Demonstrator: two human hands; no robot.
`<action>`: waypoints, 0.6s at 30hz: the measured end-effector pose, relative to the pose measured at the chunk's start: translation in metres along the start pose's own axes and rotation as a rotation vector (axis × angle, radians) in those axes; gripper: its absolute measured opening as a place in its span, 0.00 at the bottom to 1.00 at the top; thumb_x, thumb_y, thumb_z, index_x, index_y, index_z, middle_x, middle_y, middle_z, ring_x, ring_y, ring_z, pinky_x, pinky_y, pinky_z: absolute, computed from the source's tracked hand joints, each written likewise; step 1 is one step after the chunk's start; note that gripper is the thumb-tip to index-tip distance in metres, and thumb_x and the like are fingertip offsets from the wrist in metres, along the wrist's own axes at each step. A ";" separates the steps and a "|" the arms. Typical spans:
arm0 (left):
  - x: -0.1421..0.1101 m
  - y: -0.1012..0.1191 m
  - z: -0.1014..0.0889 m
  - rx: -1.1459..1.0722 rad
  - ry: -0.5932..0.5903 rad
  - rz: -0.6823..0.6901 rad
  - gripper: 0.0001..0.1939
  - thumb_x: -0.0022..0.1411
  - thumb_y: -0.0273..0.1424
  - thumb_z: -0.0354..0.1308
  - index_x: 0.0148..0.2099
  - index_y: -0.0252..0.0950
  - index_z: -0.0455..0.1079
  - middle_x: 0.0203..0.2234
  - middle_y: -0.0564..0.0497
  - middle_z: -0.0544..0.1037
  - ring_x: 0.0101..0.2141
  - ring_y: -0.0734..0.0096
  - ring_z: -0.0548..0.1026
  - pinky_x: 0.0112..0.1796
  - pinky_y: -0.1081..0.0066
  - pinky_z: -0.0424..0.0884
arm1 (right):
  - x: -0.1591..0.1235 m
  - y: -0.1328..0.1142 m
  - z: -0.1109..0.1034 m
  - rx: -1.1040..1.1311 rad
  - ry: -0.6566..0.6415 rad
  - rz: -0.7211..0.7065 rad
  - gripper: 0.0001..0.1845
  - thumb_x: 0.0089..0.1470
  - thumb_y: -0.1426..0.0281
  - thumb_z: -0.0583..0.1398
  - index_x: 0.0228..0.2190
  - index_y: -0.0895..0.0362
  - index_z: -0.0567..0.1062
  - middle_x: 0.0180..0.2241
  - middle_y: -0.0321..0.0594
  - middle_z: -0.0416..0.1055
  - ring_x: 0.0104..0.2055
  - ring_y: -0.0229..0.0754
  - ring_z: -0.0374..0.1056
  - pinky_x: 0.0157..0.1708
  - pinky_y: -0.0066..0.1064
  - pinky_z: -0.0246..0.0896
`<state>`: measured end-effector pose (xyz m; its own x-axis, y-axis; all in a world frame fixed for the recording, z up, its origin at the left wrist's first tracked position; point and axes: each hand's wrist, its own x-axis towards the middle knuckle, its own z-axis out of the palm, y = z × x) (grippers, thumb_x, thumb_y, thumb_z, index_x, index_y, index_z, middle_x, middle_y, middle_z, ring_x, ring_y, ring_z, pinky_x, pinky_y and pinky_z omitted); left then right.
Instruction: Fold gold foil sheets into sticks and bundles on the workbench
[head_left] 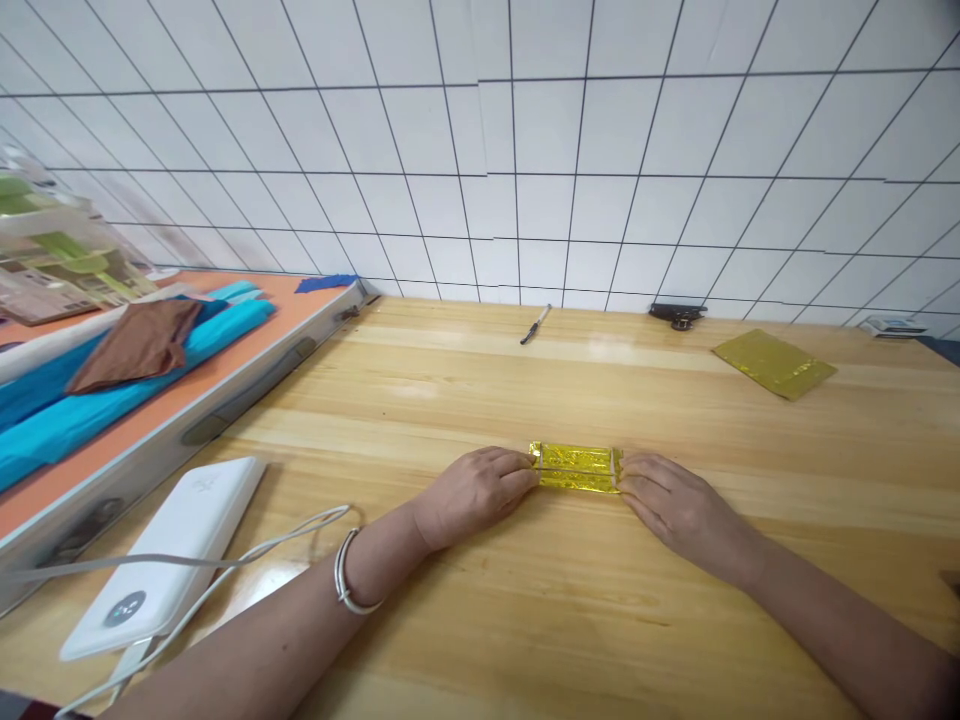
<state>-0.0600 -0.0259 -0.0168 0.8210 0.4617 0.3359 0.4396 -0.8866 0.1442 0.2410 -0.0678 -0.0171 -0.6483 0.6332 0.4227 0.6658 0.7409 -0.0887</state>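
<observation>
A shiny gold foil strip (576,460), folded into a narrow rectangle with a crease along its length, lies on the wooden table between my hands. My left hand (480,492) is closed at the strip's left end, fingertips pressed on it. At the right end my right hand (679,502) pinches the foil between thumb and fingers. Both hands rest low, close to the tabletop. A silver bangle (346,575) circles my left wrist.
A white power bank (172,550) with a cable lies at left, beside a clear-sided box (225,400) topped with blue rolls and brown paper (142,345). Toward the tiled wall are a pen (535,325), a black clip (678,314) and a flat gold sheet (774,363).
</observation>
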 end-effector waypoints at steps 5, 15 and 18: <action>0.003 0.001 0.000 -0.129 0.079 -0.079 0.09 0.64 0.28 0.47 0.42 0.36 0.68 0.36 0.47 0.76 0.39 0.70 0.73 0.42 0.68 0.69 | 0.002 -0.001 -0.002 0.071 0.015 0.048 0.09 0.56 0.74 0.54 0.39 0.56 0.71 0.37 0.43 0.72 0.44 0.43 0.67 0.49 0.42 0.62; 0.009 0.016 -0.005 -0.226 0.089 -0.431 0.04 0.64 0.28 0.47 0.41 0.37 0.61 0.29 0.53 0.73 0.29 0.73 0.71 0.32 0.73 0.66 | 0.008 -0.011 -0.005 0.360 0.030 0.437 0.06 0.55 0.72 0.53 0.29 0.54 0.70 0.26 0.36 0.68 0.28 0.38 0.65 0.28 0.29 0.60; 0.009 0.016 -0.004 -0.207 0.094 -0.403 0.04 0.64 0.28 0.45 0.41 0.37 0.61 0.29 0.53 0.73 0.30 0.72 0.71 0.33 0.72 0.66 | 0.009 -0.010 -0.004 0.341 0.044 0.418 0.06 0.54 0.72 0.53 0.29 0.54 0.70 0.26 0.36 0.69 0.28 0.38 0.65 0.28 0.29 0.60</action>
<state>-0.0472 -0.0357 -0.0076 0.5589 0.7744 0.2967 0.6266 -0.6287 0.4606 0.2302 -0.0706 -0.0089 -0.3324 0.8852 0.3254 0.7014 0.4627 -0.5422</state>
